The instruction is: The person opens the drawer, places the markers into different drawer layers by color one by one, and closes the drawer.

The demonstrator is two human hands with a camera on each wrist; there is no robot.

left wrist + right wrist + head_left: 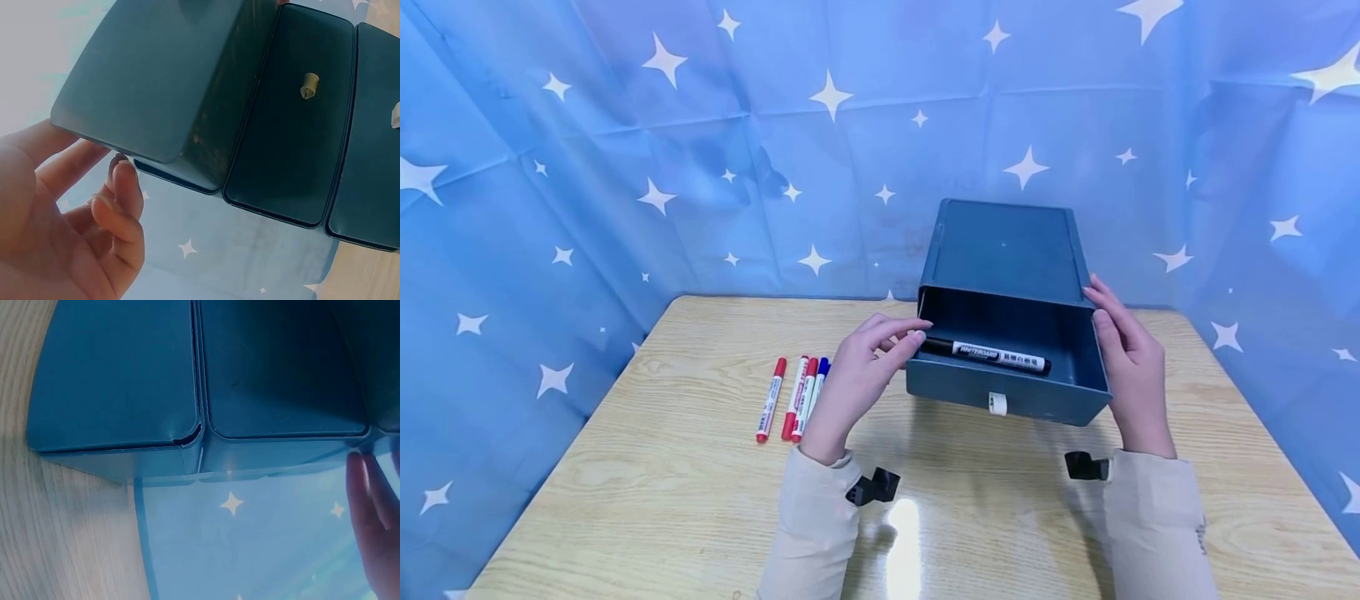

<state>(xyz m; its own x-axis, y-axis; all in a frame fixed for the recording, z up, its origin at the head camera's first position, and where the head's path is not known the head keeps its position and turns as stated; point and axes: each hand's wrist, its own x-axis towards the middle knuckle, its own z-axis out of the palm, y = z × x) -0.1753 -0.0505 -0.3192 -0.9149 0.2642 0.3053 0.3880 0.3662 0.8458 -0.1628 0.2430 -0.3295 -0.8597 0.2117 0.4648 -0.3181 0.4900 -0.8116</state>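
A dark teal desktop drawer cabinet (pixel 1003 246) stands at the right of the table, its top drawer (pixel 951 379) pulled out toward me. A black whiteboard marker (pixel 1000 356) lies lengthwise along the inside of the drawer's front. My left hand (pixel 861 362) reaches over the drawer's left wall, thumb and index finger pinching the marker's dark left end. In the left wrist view their tips are hidden behind the drawer front, and the other fingers curl loosely. My right hand (pixel 1127 354) rests along the cabinet's right side; its straight fingers (pixel 365 494) touch the edge.
Several markers (pixel 769 402) with red or blue caps lie on the wooden table (pixel 647 450), left of my left hand. Lower drawers (pixel 294 112) with small pull tabs are closed. Behind the table hangs a blue star-patterned curtain (pixel 820 167).
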